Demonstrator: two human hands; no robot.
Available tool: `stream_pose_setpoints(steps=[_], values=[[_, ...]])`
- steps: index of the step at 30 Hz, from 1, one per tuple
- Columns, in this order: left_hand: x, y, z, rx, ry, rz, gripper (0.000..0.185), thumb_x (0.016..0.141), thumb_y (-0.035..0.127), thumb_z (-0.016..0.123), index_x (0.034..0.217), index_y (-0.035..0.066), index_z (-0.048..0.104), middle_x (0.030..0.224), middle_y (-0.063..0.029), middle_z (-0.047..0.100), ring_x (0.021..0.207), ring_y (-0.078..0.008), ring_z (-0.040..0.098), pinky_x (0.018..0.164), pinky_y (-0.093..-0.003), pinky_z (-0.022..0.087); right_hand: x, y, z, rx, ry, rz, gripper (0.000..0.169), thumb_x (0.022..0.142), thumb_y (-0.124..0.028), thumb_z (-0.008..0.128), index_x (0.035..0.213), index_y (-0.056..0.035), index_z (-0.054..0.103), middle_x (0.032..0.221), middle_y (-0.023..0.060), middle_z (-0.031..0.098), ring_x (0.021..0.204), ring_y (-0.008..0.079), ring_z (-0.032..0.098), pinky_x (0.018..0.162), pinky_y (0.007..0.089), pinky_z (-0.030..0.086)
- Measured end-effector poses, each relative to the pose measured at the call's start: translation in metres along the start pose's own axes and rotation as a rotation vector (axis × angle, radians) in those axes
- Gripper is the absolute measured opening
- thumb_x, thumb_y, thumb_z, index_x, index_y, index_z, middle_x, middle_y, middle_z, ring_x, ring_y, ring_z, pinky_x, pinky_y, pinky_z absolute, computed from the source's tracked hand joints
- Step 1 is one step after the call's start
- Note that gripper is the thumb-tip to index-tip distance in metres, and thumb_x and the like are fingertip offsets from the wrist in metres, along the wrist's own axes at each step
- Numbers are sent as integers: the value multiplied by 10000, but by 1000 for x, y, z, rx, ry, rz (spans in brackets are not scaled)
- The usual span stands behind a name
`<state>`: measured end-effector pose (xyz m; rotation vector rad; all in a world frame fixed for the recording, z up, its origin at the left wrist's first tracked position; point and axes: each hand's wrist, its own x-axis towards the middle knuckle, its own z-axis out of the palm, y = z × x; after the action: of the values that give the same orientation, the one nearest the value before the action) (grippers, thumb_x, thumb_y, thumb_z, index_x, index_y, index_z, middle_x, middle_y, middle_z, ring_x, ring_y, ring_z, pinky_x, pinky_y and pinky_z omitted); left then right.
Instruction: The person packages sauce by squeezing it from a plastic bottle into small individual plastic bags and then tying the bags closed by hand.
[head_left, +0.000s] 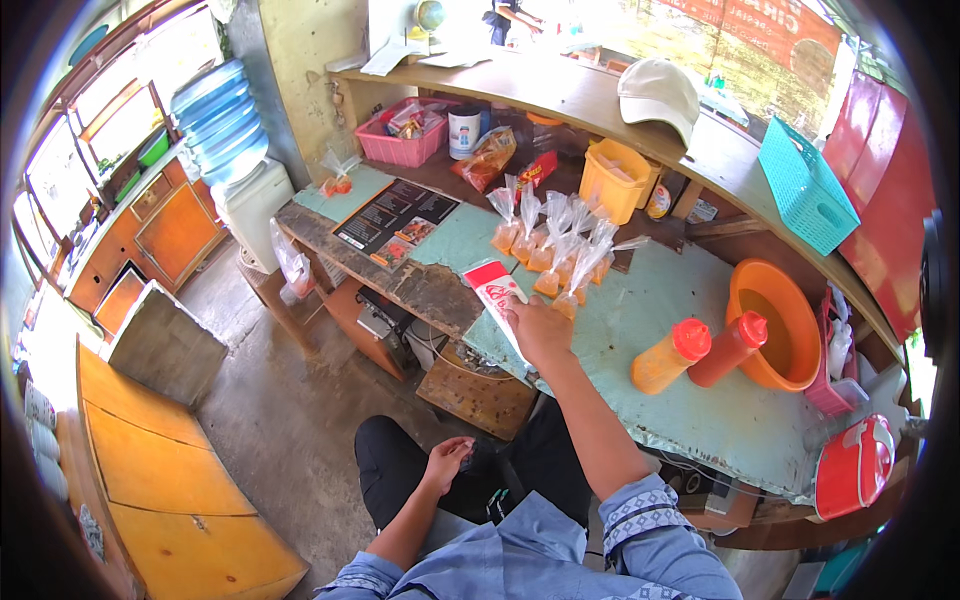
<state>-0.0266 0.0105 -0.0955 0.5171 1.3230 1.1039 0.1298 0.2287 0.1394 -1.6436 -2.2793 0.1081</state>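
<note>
My right hand (541, 334) rests on a flat white and red plastic packet (491, 289) at the near edge of the pale green table (637, 300). Its fingertips touch the packet's right side; whether they pinch it is hidden. Just beyond, several small knotted clear bags (551, 251) of orange sauce stand grouped, the nearest close to my knuckles. Over my lap, my left hand (448, 459) has its fingers bent, with something dark at the fingertips that is hard to make out. Two squeeze bottles, one orange (664, 364) and one red (718, 356), stand to the right.
An orange basin (806, 315) with liquid sits on the right, near a red cooler jug (855, 469). A menu sheet (395, 217) lies left. Behind are a yellow container (611, 180) and a shelf (540, 79) with a cap (660, 97). A water dispenser (255, 202) stands left.
</note>
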Motion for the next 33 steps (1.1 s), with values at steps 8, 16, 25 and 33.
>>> stream_pose_setpoints(steps=[8, 16, 25, 33], values=[[-3, 2, -3, -30, 32, -32, 223, 991, 152, 635, 1151, 7, 691, 1036, -28, 708, 938, -111, 642, 826, -245, 489, 3, 2, 11, 82, 109, -20, 214, 968, -282, 560, 897, -153, 715, 893, 74, 651, 816, 311, 685, 658, 453, 545], [-4, 5, -3, -26, 27, -9, 223, 991, 157, 636, 1154, 16, 693, 1036, -27, 709, 926, -113, 649, 822, -251, 487, -6, -2, 30, 163, 307, 27, 115, 965, -238, 560, 1018, -137, 574, 837, 104, 687, 703, 345, 685, 614, 483, 529], [-8, 7, -3, -88, 36, 4, 216, 966, 199, 672, 1130, 64, 712, 956, -14, 712, 865, -97, 628, 755, -239, 459, -4, 4, 34, 328, 503, 61, 108, 985, -197, 562, 1049, -110, 565, 694, 116, 656, 628, 330, 666, 588, 457, 502], [-7, 9, -4, -111, 27, -23, 216, 961, 210, 682, 1119, 67, 717, 941, -1, 712, 843, -87, 615, 754, -234, 449, -6, -12, -3, 751, 717, 7, 90, 1002, -136, 558, 1036, -56, 581, 696, 63, 601, 580, 197, 572, 545, 349, 435]])
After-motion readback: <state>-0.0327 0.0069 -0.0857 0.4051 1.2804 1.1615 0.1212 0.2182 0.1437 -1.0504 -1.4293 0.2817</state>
